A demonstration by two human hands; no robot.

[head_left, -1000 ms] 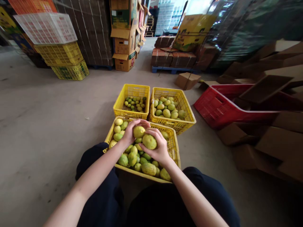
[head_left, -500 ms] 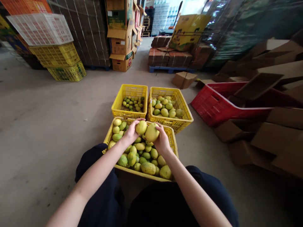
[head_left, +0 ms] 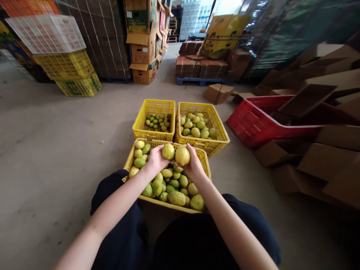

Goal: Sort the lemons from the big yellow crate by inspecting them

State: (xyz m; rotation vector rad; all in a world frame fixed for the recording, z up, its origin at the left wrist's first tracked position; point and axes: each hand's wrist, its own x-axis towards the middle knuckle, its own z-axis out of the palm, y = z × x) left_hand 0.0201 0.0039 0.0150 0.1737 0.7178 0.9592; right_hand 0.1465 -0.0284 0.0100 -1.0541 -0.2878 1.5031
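Side by side over the near yellow crate (head_left: pixel 168 206), my two hands each hold a yellow-green lemon. My left hand (head_left: pixel 156 160) is closed round the smaller lemon (head_left: pixel 168 151). In my right hand (head_left: pixel 194 164) is a larger, rounder lemon (head_left: pixel 182 155). The crate below is full of green and yellow lemons (head_left: pixel 176 198) of mixed sizes, partly hidden by my hands and forearms. Just beyond it stand two more yellow crates: the left one (head_left: pixel 137 125) has small greenish fruit on its bottom, the right one (head_left: pixel 223 137) holds larger yellowish fruit.
On the right lies a red crate (head_left: pixel 253 127) among loose cardboard boxes (head_left: pixel 329 161). Stacked white and yellow crates (head_left: pixel 67 67) stand at the back left. Beyond the fruit crates are cartons (head_left: pixel 143 56) and a blue pallet (head_left: pixel 191 80) bearing flat bundles.
Both lemons have turned in my fingers and moved slightly apart. My hands stay over the near crate, the fingers now more underneath the fruit.
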